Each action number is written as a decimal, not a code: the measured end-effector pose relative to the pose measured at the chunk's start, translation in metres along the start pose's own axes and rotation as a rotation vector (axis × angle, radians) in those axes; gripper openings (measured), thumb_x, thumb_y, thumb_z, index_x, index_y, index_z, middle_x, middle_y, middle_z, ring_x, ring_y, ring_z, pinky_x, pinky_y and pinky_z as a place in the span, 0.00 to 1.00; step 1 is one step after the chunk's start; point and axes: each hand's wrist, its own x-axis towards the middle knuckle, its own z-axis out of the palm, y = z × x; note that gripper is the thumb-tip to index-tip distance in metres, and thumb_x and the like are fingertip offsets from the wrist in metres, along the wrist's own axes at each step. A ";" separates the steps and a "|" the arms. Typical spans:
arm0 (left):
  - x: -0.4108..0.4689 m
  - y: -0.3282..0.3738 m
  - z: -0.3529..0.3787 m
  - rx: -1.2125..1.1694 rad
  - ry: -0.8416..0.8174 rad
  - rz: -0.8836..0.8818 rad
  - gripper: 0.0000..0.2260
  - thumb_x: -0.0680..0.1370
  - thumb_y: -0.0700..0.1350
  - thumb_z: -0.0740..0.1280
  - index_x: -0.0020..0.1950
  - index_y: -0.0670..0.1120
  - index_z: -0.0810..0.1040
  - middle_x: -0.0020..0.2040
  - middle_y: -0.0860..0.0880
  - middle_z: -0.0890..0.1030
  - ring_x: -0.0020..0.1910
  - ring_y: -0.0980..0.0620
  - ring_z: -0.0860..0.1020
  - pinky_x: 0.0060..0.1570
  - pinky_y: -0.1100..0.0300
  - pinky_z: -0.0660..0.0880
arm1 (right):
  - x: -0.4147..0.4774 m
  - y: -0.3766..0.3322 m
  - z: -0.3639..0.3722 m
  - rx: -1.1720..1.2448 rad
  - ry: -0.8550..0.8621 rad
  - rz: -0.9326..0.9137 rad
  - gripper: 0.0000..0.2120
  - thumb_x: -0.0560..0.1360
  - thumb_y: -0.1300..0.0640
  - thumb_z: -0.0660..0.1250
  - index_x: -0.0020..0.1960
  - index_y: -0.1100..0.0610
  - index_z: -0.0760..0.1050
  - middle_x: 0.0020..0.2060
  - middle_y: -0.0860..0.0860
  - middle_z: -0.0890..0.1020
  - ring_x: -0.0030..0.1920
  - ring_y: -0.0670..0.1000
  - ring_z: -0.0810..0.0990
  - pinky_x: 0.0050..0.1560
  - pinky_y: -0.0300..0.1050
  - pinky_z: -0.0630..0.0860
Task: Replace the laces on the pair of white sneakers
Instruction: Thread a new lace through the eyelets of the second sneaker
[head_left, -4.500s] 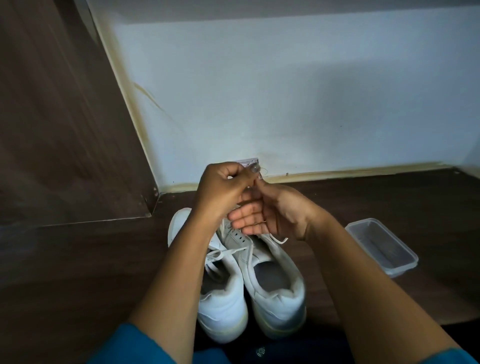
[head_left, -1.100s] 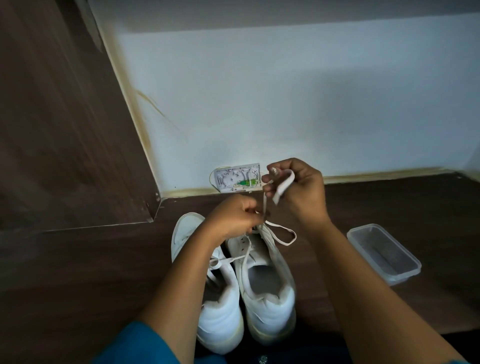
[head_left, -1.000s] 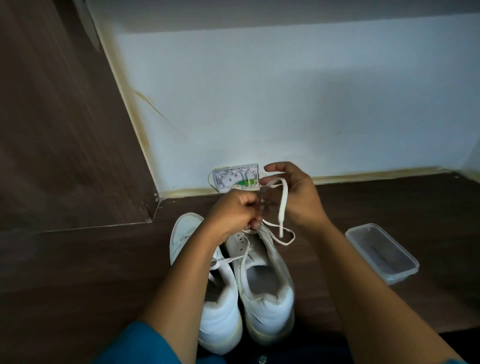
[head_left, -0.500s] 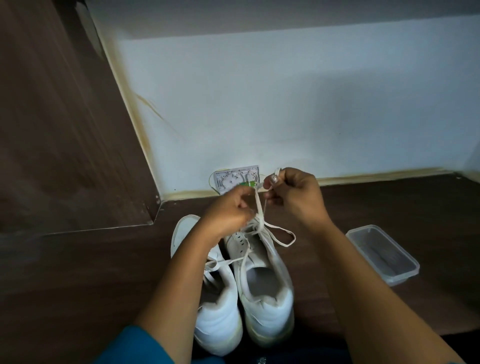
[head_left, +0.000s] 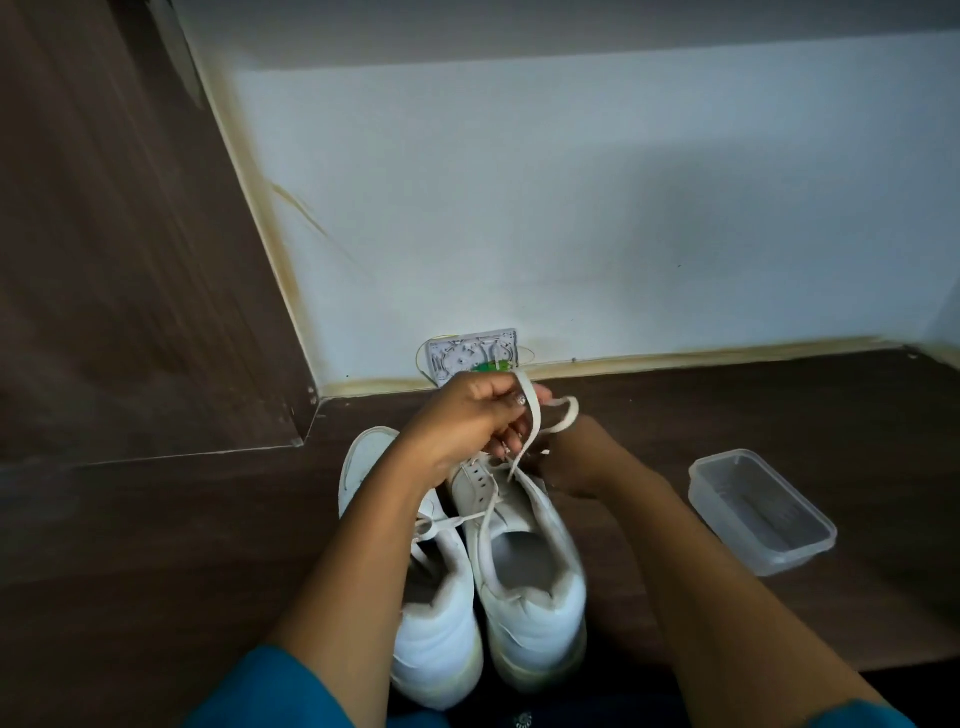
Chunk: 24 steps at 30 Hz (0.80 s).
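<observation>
Two white sneakers stand side by side on the dark wooden surface, heels toward me: the left sneaker (head_left: 436, 618) and the right sneaker (head_left: 524, 577). A white lace (head_left: 535, 415) rises from the right sneaker's eyelets. My left hand (head_left: 467, 421) grips this lace above the shoe's toe end, the lace running over its fingers. My right hand (head_left: 576, 457) sits lower, just right of the eyelets, fingers curled on a loop of the same lace. The left sneaker keeps its own lace, partly hidden by my left forearm.
A clear plastic container (head_left: 761, 512) lies to the right of the shoes. A small white wall box (head_left: 472, 356) with green wiring sits at the base of the pale wall behind my hands. A dark wooden panel (head_left: 130, 260) rises on the left.
My left hand has risen and now holds the lace up, while my right hand has dropped down beside the right sneaker's eyelets. The lace loop has shifted to the right.
</observation>
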 end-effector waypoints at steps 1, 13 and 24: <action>0.000 0.002 -0.002 0.021 0.020 -0.002 0.12 0.78 0.33 0.61 0.46 0.48 0.80 0.32 0.49 0.78 0.26 0.57 0.73 0.27 0.66 0.68 | 0.002 0.002 0.004 0.037 -0.007 -0.006 0.10 0.71 0.61 0.67 0.50 0.53 0.78 0.44 0.51 0.83 0.45 0.53 0.81 0.46 0.49 0.78; 0.000 -0.004 0.001 0.589 -0.204 -0.008 0.07 0.74 0.39 0.69 0.48 0.47 0.85 0.33 0.62 0.77 0.35 0.65 0.75 0.41 0.70 0.70 | 0.005 0.000 -0.027 0.450 0.299 0.167 0.13 0.74 0.54 0.69 0.32 0.57 0.74 0.26 0.49 0.74 0.30 0.48 0.71 0.34 0.41 0.65; 0.014 -0.031 0.003 0.969 -0.054 -0.057 0.07 0.75 0.41 0.63 0.50 0.51 0.75 0.53 0.46 0.72 0.56 0.41 0.74 0.56 0.47 0.73 | -0.006 -0.018 -0.068 1.644 0.446 0.078 0.19 0.77 0.55 0.62 0.28 0.54 0.74 0.29 0.50 0.76 0.33 0.50 0.75 0.40 0.46 0.71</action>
